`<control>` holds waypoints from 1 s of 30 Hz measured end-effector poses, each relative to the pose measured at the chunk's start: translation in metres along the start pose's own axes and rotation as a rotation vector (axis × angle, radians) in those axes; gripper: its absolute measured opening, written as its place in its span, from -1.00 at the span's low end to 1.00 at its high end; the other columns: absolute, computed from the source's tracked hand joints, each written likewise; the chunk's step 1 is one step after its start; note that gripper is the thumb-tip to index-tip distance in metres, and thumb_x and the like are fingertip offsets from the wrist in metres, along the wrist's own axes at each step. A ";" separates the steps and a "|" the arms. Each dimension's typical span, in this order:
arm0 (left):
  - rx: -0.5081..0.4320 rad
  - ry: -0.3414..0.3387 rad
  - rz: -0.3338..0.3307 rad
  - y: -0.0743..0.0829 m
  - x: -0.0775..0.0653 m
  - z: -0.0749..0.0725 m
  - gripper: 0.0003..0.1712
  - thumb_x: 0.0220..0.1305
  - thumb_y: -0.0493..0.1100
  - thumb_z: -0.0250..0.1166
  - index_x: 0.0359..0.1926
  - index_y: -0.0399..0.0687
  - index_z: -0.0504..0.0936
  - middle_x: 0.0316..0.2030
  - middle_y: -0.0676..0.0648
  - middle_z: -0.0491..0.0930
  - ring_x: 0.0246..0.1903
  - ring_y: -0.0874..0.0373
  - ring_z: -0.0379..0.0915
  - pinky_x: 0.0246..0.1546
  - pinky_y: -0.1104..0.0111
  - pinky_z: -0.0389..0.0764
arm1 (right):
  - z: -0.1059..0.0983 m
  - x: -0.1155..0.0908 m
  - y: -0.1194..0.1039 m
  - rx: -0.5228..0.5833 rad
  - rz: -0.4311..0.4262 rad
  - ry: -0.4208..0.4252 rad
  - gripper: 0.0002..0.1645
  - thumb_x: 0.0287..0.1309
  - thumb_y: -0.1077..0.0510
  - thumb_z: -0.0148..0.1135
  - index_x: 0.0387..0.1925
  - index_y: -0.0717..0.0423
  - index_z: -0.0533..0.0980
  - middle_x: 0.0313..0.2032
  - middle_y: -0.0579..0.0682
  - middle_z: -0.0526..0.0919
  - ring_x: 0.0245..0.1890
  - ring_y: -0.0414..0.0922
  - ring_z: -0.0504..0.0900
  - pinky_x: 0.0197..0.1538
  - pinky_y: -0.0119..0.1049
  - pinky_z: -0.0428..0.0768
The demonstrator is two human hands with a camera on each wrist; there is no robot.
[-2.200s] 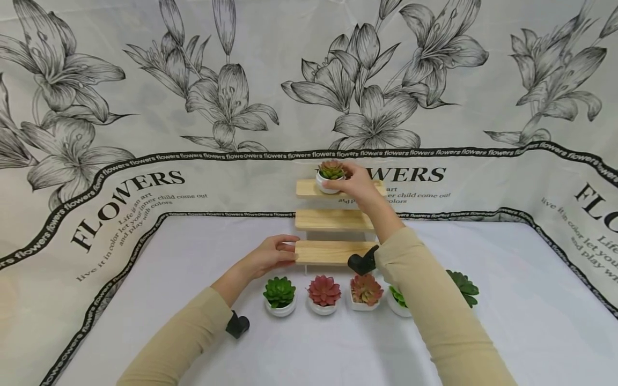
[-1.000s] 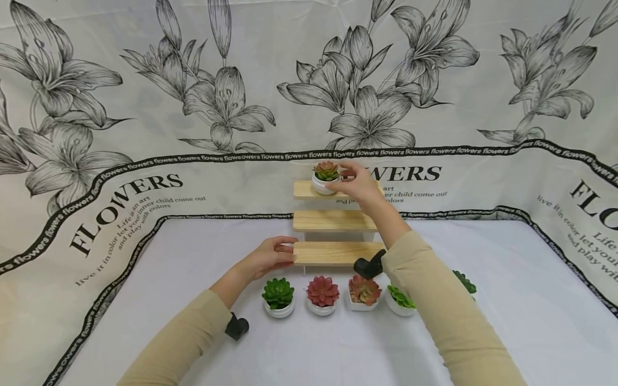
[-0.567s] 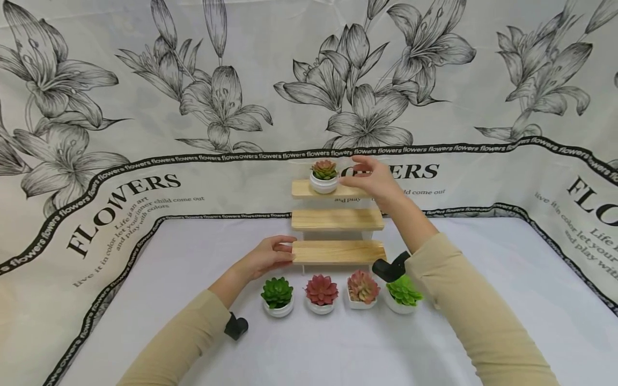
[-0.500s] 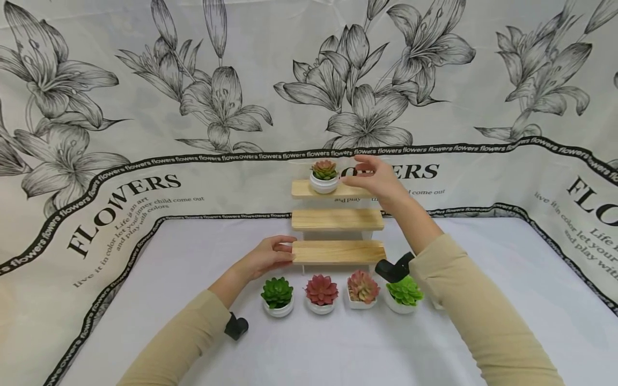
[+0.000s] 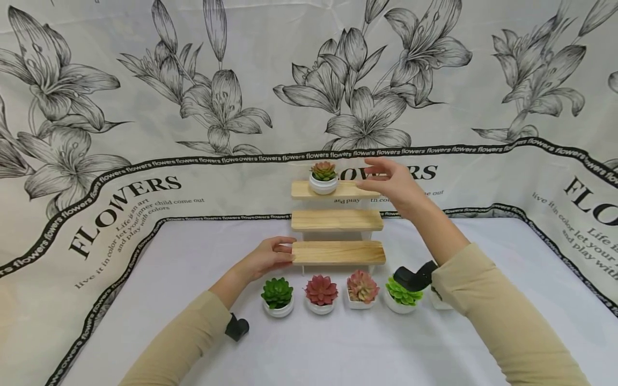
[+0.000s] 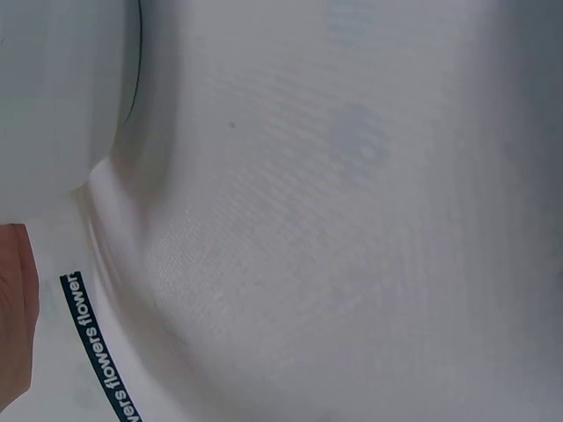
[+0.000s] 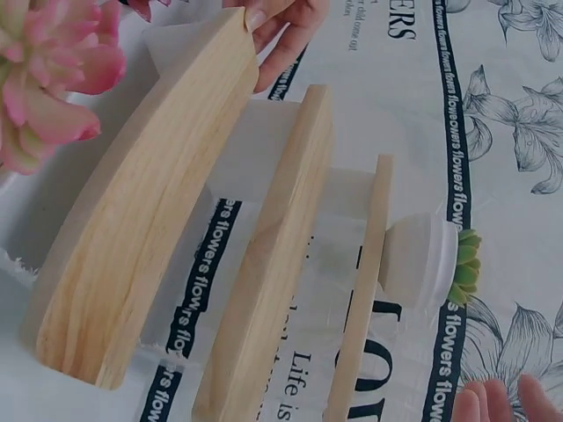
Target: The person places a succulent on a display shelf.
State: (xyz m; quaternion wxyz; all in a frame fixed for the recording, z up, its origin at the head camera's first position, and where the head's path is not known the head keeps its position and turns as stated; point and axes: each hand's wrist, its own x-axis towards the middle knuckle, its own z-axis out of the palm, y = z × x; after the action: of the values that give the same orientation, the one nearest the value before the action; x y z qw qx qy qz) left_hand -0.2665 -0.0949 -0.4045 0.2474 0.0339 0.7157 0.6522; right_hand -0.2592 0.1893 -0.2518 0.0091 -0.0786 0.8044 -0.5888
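Note:
A three-tier wooden shelf (image 5: 338, 253) stands at the back of the white table. My left hand (image 5: 267, 256) grips the left end of its lowest board; the right wrist view shows the thumb (image 7: 255, 19) on the wood and fingers beside it. On the top board, left of centre, sits a potted succulent (image 5: 323, 179) with reddish-green leaves in a white pot. My right hand (image 5: 391, 182) hovers to the right of that pot, thumb and fingers apart, holding nothing. Only part of a hand (image 6: 13, 316) appears at the left edge of the left wrist view.
In front of the shelf stand a dark green succulent (image 5: 277, 295), a red one (image 5: 321, 292), a pink one (image 5: 362, 288) and a bright green one (image 5: 404, 295). Another white pot (image 5: 441, 301) is mostly hidden by my right sleeve. Flower-printed cloth (image 5: 232, 182) hangs behind.
My right hand set the reddish-green succulent on the top board, let go of it and drew away to the right. My left hand stays on the lowest board.

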 end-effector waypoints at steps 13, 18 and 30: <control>0.003 -0.005 0.007 -0.003 0.001 -0.001 -0.43 0.22 -0.42 0.18 0.27 -0.28 0.30 0.04 -0.31 0.40 -0.15 0.07 0.47 0.00 0.24 0.55 | -0.031 -0.026 0.015 -0.007 0.005 -0.054 -0.18 0.18 0.13 0.23 0.39 0.13 0.09 0.18 0.08 0.26 0.12 -0.12 0.33 0.29 -0.14 0.27; -0.002 0.000 0.009 -0.003 0.001 -0.001 -0.43 0.22 -0.43 0.18 0.27 -0.27 0.30 0.05 -0.31 0.41 -0.14 0.07 0.47 -0.01 0.26 0.56 | -0.044 -0.037 0.025 -0.061 0.003 -0.057 -0.19 0.21 0.11 0.21 0.39 0.13 0.07 0.14 -0.03 0.30 0.07 -0.21 0.36 0.19 -0.27 0.38; -0.011 0.000 0.004 -0.003 0.002 -0.001 -0.43 0.22 -0.43 0.18 0.26 -0.26 0.31 0.05 -0.30 0.42 -0.14 0.08 0.47 -0.02 0.27 0.57 | -0.076 -0.066 0.049 0.030 -0.087 -0.107 -0.48 0.20 0.33 0.16 0.14 -0.14 0.34 -0.01 -0.18 0.45 -0.06 -0.31 0.50 -0.04 -0.55 0.50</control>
State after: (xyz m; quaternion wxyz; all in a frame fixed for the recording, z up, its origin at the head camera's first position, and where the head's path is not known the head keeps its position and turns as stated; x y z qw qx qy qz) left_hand -0.2681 -0.0952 -0.4083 0.2463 0.0341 0.7120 0.6567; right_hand -0.2075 0.2851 -0.2799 0.0275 -0.1449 0.7898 -0.5954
